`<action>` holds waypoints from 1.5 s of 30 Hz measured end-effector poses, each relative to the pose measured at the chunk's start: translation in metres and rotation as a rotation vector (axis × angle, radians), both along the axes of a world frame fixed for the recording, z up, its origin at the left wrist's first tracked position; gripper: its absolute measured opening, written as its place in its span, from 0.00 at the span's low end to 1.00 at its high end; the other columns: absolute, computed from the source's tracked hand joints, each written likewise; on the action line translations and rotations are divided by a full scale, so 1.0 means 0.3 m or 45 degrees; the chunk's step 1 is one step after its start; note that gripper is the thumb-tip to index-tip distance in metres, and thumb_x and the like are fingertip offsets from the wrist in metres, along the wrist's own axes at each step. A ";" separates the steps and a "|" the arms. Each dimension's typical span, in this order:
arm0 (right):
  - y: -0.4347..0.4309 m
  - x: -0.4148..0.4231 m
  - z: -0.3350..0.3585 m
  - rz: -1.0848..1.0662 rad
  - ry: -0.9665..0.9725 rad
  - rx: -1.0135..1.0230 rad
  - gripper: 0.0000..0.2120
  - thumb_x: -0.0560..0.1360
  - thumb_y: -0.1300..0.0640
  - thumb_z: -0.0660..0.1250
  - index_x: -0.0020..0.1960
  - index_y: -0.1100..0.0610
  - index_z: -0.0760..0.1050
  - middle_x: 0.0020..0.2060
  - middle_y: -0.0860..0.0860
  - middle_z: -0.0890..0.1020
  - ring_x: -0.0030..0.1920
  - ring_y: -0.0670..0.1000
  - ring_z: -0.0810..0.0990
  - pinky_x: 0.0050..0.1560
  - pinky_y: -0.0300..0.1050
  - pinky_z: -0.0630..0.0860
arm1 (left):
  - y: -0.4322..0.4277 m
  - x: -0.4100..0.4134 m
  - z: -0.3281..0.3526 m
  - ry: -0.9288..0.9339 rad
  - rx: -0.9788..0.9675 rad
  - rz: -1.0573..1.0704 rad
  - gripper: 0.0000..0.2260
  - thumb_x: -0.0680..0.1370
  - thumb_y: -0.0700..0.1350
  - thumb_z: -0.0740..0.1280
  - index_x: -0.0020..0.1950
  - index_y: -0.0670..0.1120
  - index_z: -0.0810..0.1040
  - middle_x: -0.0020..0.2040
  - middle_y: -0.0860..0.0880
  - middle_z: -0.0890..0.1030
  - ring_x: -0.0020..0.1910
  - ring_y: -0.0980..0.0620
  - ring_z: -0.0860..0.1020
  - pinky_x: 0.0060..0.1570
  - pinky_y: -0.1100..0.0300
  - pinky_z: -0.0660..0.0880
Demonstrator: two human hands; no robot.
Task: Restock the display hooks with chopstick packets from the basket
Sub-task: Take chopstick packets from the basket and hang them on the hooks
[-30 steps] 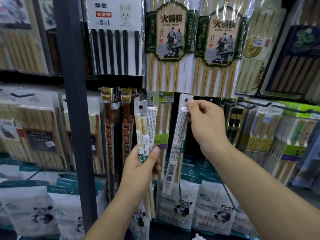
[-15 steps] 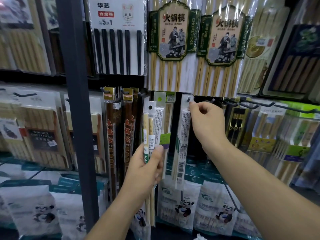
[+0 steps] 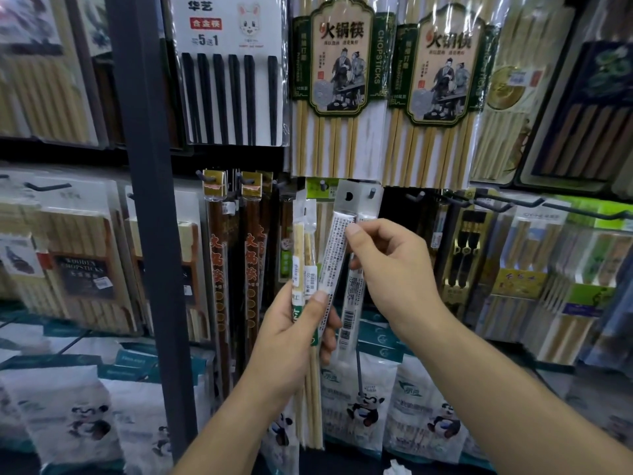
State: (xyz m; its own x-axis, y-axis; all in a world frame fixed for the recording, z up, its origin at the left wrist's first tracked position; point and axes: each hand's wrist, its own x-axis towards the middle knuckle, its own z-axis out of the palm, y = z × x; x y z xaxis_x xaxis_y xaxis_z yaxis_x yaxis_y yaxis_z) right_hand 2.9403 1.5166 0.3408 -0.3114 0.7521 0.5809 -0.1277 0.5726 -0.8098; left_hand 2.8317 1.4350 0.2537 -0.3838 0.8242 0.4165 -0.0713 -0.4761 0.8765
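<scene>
green-framed packet (image 3: 337, 56): 火锅筷, CHOPSTICKS | white black-chopstick card (image 3: 226, 29): 华艺, 合金筷, 5

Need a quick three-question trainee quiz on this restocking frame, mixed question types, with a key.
1. True or false: the left hand grips a bundle of packets, not just one.
2. What does the right hand pinch?
A. a white-labelled packet at its upper part
B. a black chopstick set
C. a panda-print bag
3. Short answer: is the hole in that packet's header threaded on the hook yet?

Key:
1. True.
2. A.
3. No. The hole shows free, just left of the hook's tip, and the packet's lower part is under the left thumb.
</scene>
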 end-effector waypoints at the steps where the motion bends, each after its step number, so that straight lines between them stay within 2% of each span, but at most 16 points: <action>1: -0.004 -0.002 0.002 0.005 0.009 0.000 0.09 0.80 0.54 0.69 0.43 0.55 0.82 0.32 0.48 0.81 0.33 0.41 0.77 0.37 0.34 0.76 | 0.000 0.001 0.000 0.001 0.007 -0.004 0.10 0.80 0.54 0.66 0.60 0.56 0.80 0.39 0.47 0.82 0.33 0.51 0.78 0.29 0.59 0.75; 6: -0.003 -0.002 0.006 0.029 0.037 -0.009 0.08 0.80 0.54 0.69 0.44 0.54 0.82 0.32 0.47 0.79 0.33 0.42 0.76 0.34 0.33 0.74 | -0.006 0.007 0.005 0.006 0.018 -0.034 0.09 0.80 0.52 0.66 0.59 0.57 0.80 0.41 0.45 0.83 0.35 0.49 0.80 0.32 0.58 0.77; 12: 0.013 -0.004 0.013 0.006 0.081 -0.023 0.15 0.81 0.50 0.67 0.40 0.59 0.79 0.30 0.51 0.74 0.32 0.45 0.73 0.32 0.34 0.71 | -0.009 0.017 0.013 -0.041 -0.018 -0.103 0.10 0.78 0.55 0.69 0.57 0.55 0.82 0.43 0.42 0.85 0.38 0.45 0.83 0.35 0.54 0.80; 15: 0.024 -0.003 0.022 -0.010 0.114 -0.039 0.14 0.81 0.52 0.68 0.39 0.59 0.79 0.30 0.52 0.73 0.31 0.47 0.71 0.31 0.36 0.70 | -0.004 0.015 0.010 -0.040 -0.013 -0.063 0.08 0.79 0.50 0.68 0.56 0.55 0.83 0.50 0.43 0.87 0.48 0.45 0.86 0.43 0.54 0.83; 17: 0.037 0.001 0.034 -0.030 0.148 -0.093 0.14 0.80 0.54 0.68 0.39 0.60 0.78 0.31 0.53 0.73 0.31 0.47 0.71 0.30 0.37 0.70 | -0.002 0.010 0.009 0.026 -0.026 0.025 0.09 0.79 0.52 0.68 0.57 0.57 0.84 0.55 0.49 0.87 0.55 0.50 0.85 0.51 0.57 0.83; 18: 0.046 0.004 0.042 -0.049 0.160 -0.127 0.14 0.80 0.55 0.68 0.38 0.60 0.78 0.31 0.53 0.74 0.31 0.47 0.70 0.30 0.38 0.69 | -0.001 0.006 0.009 0.041 -0.034 0.068 0.09 0.78 0.52 0.68 0.56 0.57 0.85 0.55 0.51 0.87 0.56 0.52 0.85 0.52 0.59 0.82; 21: 0.076 0.007 0.062 -0.107 0.179 -0.209 0.14 0.79 0.56 0.68 0.36 0.61 0.76 0.33 0.54 0.74 0.34 0.51 0.70 0.36 0.45 0.68 | 0.005 -0.006 0.003 -0.031 -0.046 0.150 0.08 0.80 0.48 0.68 0.53 0.50 0.86 0.51 0.49 0.88 0.52 0.53 0.85 0.48 0.65 0.80; 23: 0.088 0.004 0.068 -0.125 0.170 -0.197 0.15 0.79 0.56 0.68 0.39 0.66 0.74 0.35 0.55 0.73 0.37 0.53 0.69 0.40 0.49 0.69 | 0.008 -0.015 0.003 -0.054 -0.061 0.175 0.07 0.81 0.45 0.67 0.52 0.47 0.85 0.47 0.48 0.87 0.46 0.53 0.85 0.44 0.63 0.81; 25: 0.095 0.000 0.070 -0.141 0.143 -0.152 0.17 0.79 0.55 0.67 0.41 0.68 0.73 0.34 0.55 0.71 0.36 0.52 0.68 0.41 0.49 0.70 | 0.007 -0.020 0.006 -0.067 -0.064 0.149 0.07 0.82 0.44 0.66 0.51 0.45 0.84 0.42 0.46 0.85 0.39 0.50 0.82 0.40 0.60 0.81; 28: 0.102 -0.006 0.073 -0.184 0.091 -0.091 0.19 0.80 0.52 0.67 0.40 0.68 0.73 0.32 0.54 0.69 0.35 0.51 0.67 0.40 0.46 0.69 | 0.003 -0.018 0.011 -0.061 -0.050 0.101 0.07 0.82 0.45 0.66 0.49 0.45 0.83 0.37 0.46 0.82 0.34 0.49 0.78 0.35 0.58 0.79; 31: 0.112 -0.013 0.073 -0.219 0.052 -0.078 0.18 0.80 0.51 0.67 0.40 0.66 0.76 0.32 0.53 0.73 0.35 0.50 0.71 0.41 0.49 0.72 | 0.005 -0.014 0.009 -0.040 -0.045 0.094 0.07 0.82 0.45 0.66 0.48 0.46 0.83 0.36 0.46 0.81 0.33 0.49 0.77 0.34 0.57 0.78; 35: 0.122 -0.012 0.062 -0.271 0.005 -0.079 0.19 0.80 0.51 0.67 0.39 0.65 0.74 0.27 0.47 0.69 0.31 0.46 0.68 0.39 0.48 0.72 | 0.005 -0.017 0.006 -0.042 -0.041 0.097 0.07 0.83 0.45 0.66 0.49 0.46 0.83 0.36 0.46 0.81 0.33 0.50 0.77 0.34 0.57 0.78; 39: 0.122 -0.012 0.060 -0.251 0.012 -0.092 0.17 0.79 0.54 0.66 0.38 0.66 0.72 0.28 0.50 0.69 0.32 0.47 0.67 0.38 0.48 0.70 | 0.005 -0.016 0.005 -0.018 -0.037 0.092 0.07 0.82 0.46 0.66 0.48 0.49 0.83 0.36 0.47 0.81 0.33 0.50 0.77 0.35 0.57 0.78; 43: 0.125 -0.015 0.058 -0.265 0.007 -0.086 0.16 0.77 0.58 0.65 0.34 0.63 0.68 0.27 0.48 0.67 0.30 0.47 0.64 0.37 0.48 0.70 | 0.004 -0.013 0.008 -0.006 -0.028 0.093 0.06 0.80 0.49 0.67 0.49 0.50 0.84 0.36 0.47 0.81 0.32 0.51 0.76 0.34 0.59 0.78; 45: 0.131 -0.015 0.052 -0.276 -0.020 -0.071 0.19 0.77 0.57 0.65 0.29 0.56 0.67 0.25 0.46 0.66 0.29 0.46 0.64 0.37 0.47 0.69 | 0.001 -0.013 0.011 -0.007 -0.030 0.087 0.06 0.80 0.49 0.67 0.49 0.52 0.84 0.35 0.48 0.80 0.30 0.52 0.74 0.31 0.61 0.76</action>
State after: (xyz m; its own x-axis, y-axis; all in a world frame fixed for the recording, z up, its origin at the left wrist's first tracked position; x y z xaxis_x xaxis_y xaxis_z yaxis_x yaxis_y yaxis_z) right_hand 2.9359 1.5559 0.3564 -0.1479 0.8334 0.5326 0.0061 0.5393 -0.8421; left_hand 2.8278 1.4352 0.2570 -0.4418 0.8055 0.3950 -0.0439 -0.4591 0.8873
